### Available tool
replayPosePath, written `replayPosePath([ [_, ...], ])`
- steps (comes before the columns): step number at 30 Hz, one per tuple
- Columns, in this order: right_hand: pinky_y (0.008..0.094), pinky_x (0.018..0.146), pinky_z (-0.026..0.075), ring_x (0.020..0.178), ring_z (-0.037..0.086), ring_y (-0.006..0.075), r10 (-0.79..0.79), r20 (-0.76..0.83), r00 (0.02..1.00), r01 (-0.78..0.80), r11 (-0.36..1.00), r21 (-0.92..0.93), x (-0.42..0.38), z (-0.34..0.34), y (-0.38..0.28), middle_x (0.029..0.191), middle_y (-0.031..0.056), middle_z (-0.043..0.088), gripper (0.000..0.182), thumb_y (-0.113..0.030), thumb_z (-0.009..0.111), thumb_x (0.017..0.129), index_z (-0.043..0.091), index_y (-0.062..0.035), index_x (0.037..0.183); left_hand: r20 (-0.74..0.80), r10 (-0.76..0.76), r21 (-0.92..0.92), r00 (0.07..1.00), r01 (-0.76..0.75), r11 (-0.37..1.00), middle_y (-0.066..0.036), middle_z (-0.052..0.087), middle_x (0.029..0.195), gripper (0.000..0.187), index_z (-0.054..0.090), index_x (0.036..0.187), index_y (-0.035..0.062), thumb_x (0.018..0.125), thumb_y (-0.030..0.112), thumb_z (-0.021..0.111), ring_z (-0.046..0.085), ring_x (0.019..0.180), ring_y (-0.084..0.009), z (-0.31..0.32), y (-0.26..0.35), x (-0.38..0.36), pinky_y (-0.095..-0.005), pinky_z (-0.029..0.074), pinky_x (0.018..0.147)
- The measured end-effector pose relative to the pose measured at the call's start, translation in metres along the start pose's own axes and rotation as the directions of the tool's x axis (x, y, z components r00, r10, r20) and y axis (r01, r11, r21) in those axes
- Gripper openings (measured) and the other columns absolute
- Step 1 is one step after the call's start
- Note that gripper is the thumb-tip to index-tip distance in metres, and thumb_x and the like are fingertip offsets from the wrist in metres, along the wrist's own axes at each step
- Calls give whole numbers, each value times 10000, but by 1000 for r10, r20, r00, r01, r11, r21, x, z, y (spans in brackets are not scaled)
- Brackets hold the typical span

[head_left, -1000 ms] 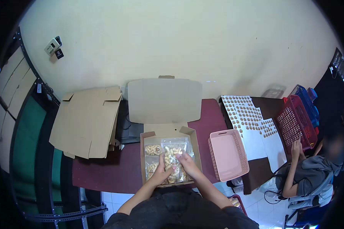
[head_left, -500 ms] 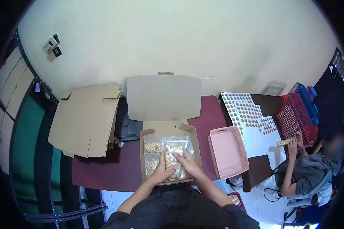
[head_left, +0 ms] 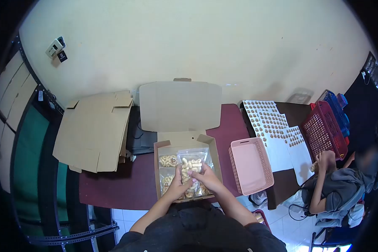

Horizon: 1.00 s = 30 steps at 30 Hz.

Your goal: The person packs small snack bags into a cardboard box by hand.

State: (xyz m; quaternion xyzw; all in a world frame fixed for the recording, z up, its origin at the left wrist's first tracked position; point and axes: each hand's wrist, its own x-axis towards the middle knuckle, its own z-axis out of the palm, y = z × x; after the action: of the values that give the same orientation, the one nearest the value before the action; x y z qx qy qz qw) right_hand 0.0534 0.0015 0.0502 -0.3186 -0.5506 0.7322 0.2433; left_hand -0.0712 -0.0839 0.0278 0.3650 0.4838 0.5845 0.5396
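Note:
Over an open cardboard box (head_left: 187, 143), both of my hands hold one clear zip bag of pale, curved snack pieces (head_left: 192, 163). My left hand (head_left: 177, 185) grips its left side, and my right hand (head_left: 206, 177) grips the right side with the thumb across the front. Inside the box lie more bags of the same snack, such as the upper left bag (head_left: 168, 161) and the lower left bag (head_left: 166, 176). Part of the box's contents is hidden under my hands and the held bag.
Folded cardboard boxes (head_left: 92, 134) are stacked at left on the maroon table (head_left: 113, 191). A pink basket (head_left: 252, 166) stands at right, beside sticker sheets (head_left: 273, 124). Farther right are a red basket (head_left: 325, 128) and a seated person (head_left: 338, 189) handling a small item.
My hands stay on the bag, with my right thumb and fingers shifted slightly on its front. The person at right has drawn their hands and item closer together.

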Motion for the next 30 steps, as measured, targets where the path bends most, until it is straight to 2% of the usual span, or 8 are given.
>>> replayPosePath([
  [6,264,827,439,978,523,129,36,-131,991,-7,977,214,6,4,12,1096,79,533,415,-242,525,895,406,-2,1213,79,123,281,989,-140,949,-172,334,1268,822,70,1340,21,762,99,649,340,1192,-220,3,0,-2,-304,283,990],
  [10,269,907,369,1085,441,134,-64,-119,991,82,985,152,-3,10,6,1186,100,458,484,-255,466,926,287,-5,1301,-103,148,-139,984,-162,977,-159,359,1241,673,125,1324,20,848,164,578,356,1157,-209,11,1,2,-295,297,972],
  [12,269,903,368,1068,449,129,-213,-73,974,218,974,62,-3,15,13,1163,91,476,484,-249,458,930,270,-14,1310,-131,158,-86,979,-170,982,-149,367,1233,559,172,1311,14,895,172,510,360,1142,-188,14,0,2,-284,300,960],
  [19,253,883,376,1047,461,112,-138,-103,985,153,976,157,-2,12,30,1122,73,509,427,-239,476,923,356,0,1255,-252,74,-192,965,-125,973,-122,388,1220,456,236,1294,10,920,151,456,387,1110,-166,8,-9,1,-278,318,938],
  [21,259,880,374,997,488,114,49,-243,969,-18,992,128,-3,3,29,1062,66,553,360,-237,516,905,470,-7,1178,-166,-104,-115,981,85,990,-121,382,1243,461,236,1312,28,922,152,449,385,1115,-160,-1,-4,0,-277,332,928],
  [26,231,728,445,794,569,90,-85,-271,959,146,966,213,-1,-9,10,853,42,634,250,-214,564,877,606,-4,1005,117,-73,27,990,71,997,-98,406,1216,441,304,1294,53,902,149,483,389,1139,-174,-4,18,1,-305,335,944],
  [28,250,767,442,834,566,102,-142,-292,946,205,958,199,2,-14,11,903,54,631,204,-170,572,867,609,-5,981,99,221,298,970,-241,924,-99,438,1179,434,350,1268,38,881,145,514,427,1119,-203,-9,9,9,-310,333,954],
  [30,245,749,448,823,572,99,-154,-304,940,187,979,83,0,-14,14,900,62,637,191,-149,577,861,616,6,965,-14,300,148,954,-295,944,-104,480,1145,378,445,1177,18,844,140,575,468,1080,-205,-6,4,17,-300,342,948],
])
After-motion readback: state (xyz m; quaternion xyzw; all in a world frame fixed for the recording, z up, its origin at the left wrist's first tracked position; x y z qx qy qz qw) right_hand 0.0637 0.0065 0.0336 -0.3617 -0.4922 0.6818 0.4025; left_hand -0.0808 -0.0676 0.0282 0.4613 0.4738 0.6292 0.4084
